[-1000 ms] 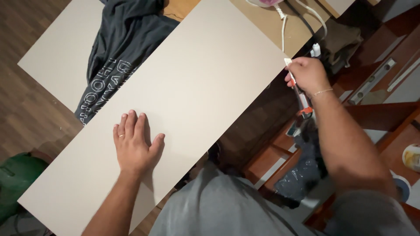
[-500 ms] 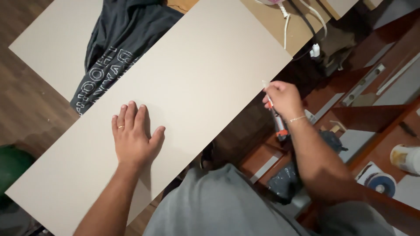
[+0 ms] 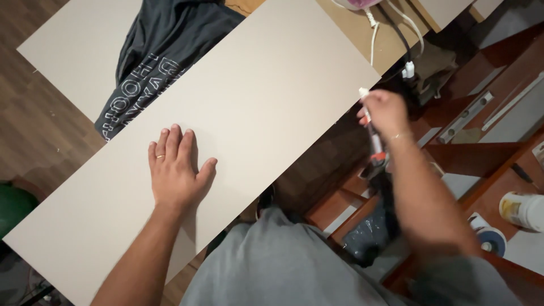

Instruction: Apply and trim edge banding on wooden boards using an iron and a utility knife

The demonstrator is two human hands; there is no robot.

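Wooden flooring and cluttered shelves surround a long pale board (image 3: 266, 96). Left hand (image 3: 175, 170) stays flat on the board, fingers together. Right hand (image 3: 388, 110), fist closed around a slim tube (image 3: 374, 141), has swung back from the far cables to the board's near edge, nozzle toward it.

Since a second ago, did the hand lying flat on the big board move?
No. The left hand lies flat at the same spot on the pale board, just below the dark shirt; only the camera view shifted.
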